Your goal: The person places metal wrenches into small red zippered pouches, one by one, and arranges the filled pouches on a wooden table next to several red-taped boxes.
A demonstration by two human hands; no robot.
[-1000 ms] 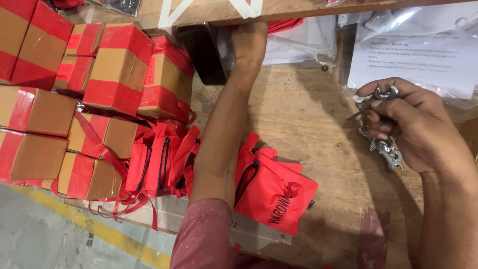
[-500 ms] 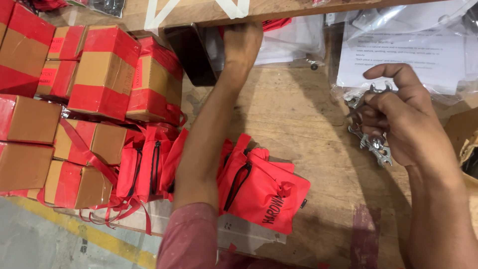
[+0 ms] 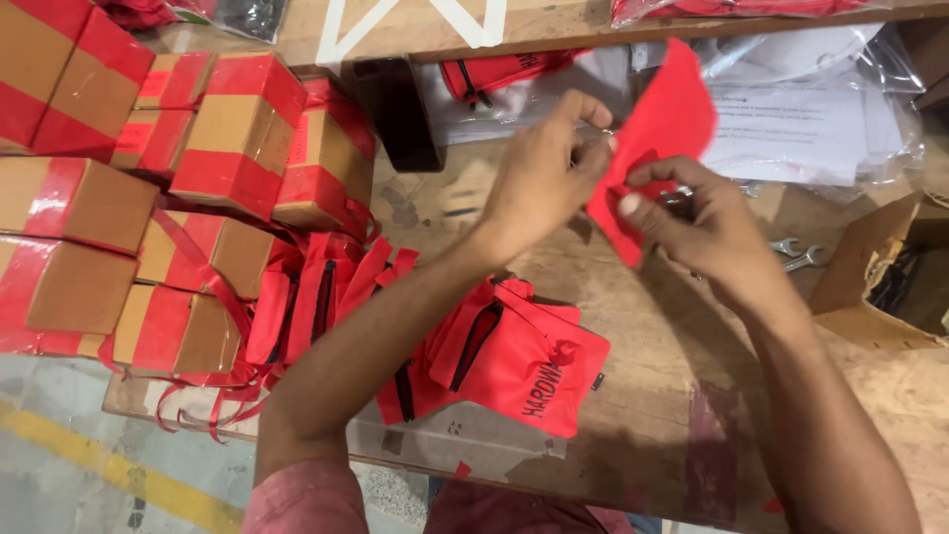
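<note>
Wooden worktop (image 3: pixel 633 326), scuffed and stained, fills the view from your head camera. Both your hands are raised above its middle, holding one red fabric pouch (image 3: pixel 657 138) between them. Your left hand (image 3: pixel 539 178) pinches the pouch's left edge between thumb and fingertips, which seems to keep the cloth taut. Your right hand (image 3: pixel 707 222) curls under its lower edge, fingers pressed to the fabric, thumb on top, as if steadying or opening it. Whether anything metal sits in that palm is hidden.

The pouch is plain bright red, flat and limp, tilted with one corner pointing up and right.

Below your forearms lies a loose pile of matching red zip pouches (image 3: pixel 494 361), within easy reach. Brown cartons banded with red tape (image 3: pixel 198 178) are stacked at the left. Two small steel spanners (image 3: pixel 799 253) lie just right of your right hand, beside an open cardboard box (image 3: pixel 890 277). Clear plastic bags holding paper sheets (image 3: pixel 801 119) lie behind.
</note>
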